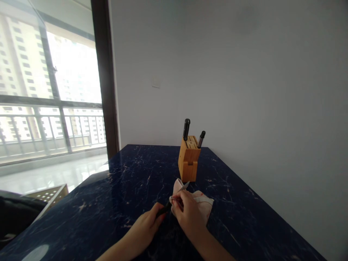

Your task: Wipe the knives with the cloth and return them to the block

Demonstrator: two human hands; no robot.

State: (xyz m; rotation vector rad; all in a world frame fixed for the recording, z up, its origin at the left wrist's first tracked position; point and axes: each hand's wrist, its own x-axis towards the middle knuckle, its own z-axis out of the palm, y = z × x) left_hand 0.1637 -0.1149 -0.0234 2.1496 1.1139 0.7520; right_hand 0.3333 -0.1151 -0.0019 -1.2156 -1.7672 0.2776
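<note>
My left hand (148,224) is closed around the black handle of a small knife (184,186), whose blade points away and to the right. A pale pink cloth (204,207) with a stitched edge is bunched in my right hand (189,214), its fingers pinching it against the blade. Part of the cloth spreads out to the right of that hand, and another fold stands up beside the blade. Just beyond the knife tip is a wooden knife block (189,165). Two handles stick up from it: a black one (186,128) and a black-and-silver one (201,139).
The dark blue marbled table (141,174) narrows toward a grey wall (231,79) at the back and right. To the left are a glazed balcony window (54,90), a dark frame (104,79) and a chair (51,195) with a perforated back by the table edge.
</note>
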